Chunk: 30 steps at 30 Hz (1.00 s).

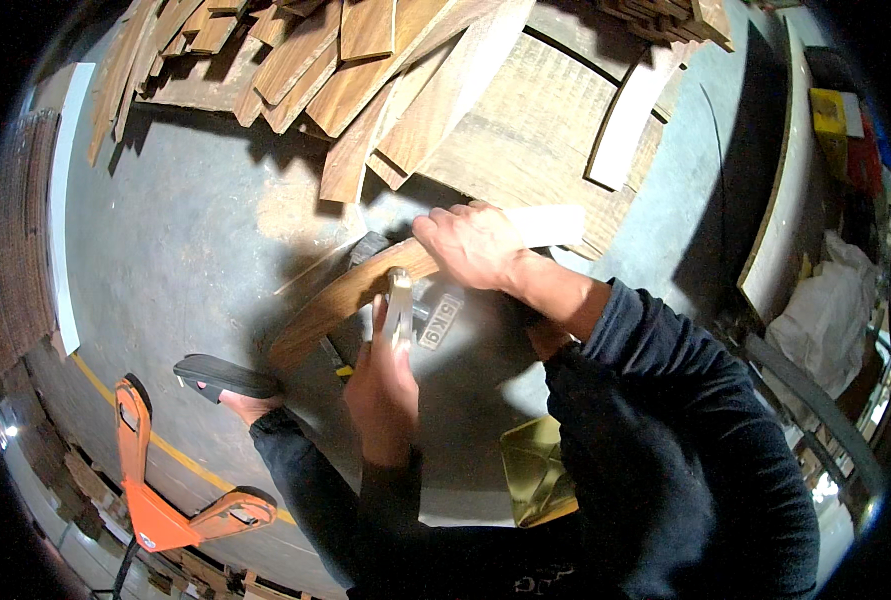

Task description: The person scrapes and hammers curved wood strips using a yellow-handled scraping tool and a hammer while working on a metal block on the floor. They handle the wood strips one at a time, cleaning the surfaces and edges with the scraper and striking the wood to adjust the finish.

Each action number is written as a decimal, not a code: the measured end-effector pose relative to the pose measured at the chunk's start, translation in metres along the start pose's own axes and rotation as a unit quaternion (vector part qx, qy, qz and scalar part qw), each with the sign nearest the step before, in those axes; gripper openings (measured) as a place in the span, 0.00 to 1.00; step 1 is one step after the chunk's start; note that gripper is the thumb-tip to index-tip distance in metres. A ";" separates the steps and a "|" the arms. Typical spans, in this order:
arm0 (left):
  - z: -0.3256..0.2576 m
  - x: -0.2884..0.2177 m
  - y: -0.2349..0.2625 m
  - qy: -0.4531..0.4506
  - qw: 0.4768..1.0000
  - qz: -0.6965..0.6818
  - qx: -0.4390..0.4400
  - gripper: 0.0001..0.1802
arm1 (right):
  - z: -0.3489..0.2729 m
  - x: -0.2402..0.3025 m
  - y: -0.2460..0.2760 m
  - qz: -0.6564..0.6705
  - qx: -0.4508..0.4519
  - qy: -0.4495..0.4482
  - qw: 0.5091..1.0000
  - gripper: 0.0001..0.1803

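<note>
My right hand grips a long brown wooden plank near its upper right part, and the plank slants down to the left. The pale end of the plank shows beyond my fingers. Closer to me, my left hand is closed around a silvery metal tool, whose top touches or nearly touches the plank's near edge. Motion blurs the tool, so its kind cannot be told. Beside it lies a pale printed plate next to a dark cylindrical part. A thin yellow-handled tool lies under the plank.
Many wooden planks are heaped at the far left. A broad wooden board lies ahead. My sandalled foot is on the left. An orange forked frame stands lower left, a yellow container near me, and a white bag at right.
</note>
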<state>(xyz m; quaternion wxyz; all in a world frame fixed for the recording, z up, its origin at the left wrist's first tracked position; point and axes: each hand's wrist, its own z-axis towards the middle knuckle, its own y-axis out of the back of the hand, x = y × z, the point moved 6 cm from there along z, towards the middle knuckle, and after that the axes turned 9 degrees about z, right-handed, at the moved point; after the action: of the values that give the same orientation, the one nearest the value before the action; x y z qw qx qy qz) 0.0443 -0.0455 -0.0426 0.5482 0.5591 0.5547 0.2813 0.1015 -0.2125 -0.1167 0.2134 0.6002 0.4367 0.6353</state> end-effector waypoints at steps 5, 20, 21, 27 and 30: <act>-0.004 0.016 -0.009 0.048 0.999 -0.018 0.008 0.12 | -0.001 -0.003 -0.009 -0.020 0.008 -0.006 1.000 0.07; -0.009 0.000 0.004 -0.026 0.996 -0.028 -0.082 0.21 | -0.001 -0.003 -0.009 -0.012 0.044 -0.034 0.998 0.08; -0.008 -0.013 0.017 -0.089 0.985 -0.013 -0.147 0.22 | 0.000 -0.002 -0.008 -0.006 0.039 -0.032 0.999 0.08; -0.007 0.033 -0.031 0.051 0.999 -0.016 0.009 0.17 | 0.002 0.001 -0.003 -0.018 0.023 -0.021 0.999 0.07; -0.013 0.021 -0.009 0.052 0.996 -0.067 -0.028 0.26 | -0.003 0.000 -0.004 -0.029 -0.006 -0.004 1.000 0.08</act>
<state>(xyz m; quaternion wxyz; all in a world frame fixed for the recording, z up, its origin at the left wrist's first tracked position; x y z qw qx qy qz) 0.0346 -0.0236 -0.0537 0.5520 0.4896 0.6104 0.2881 0.0979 -0.2111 -0.1202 0.2364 0.5886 0.4493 0.6291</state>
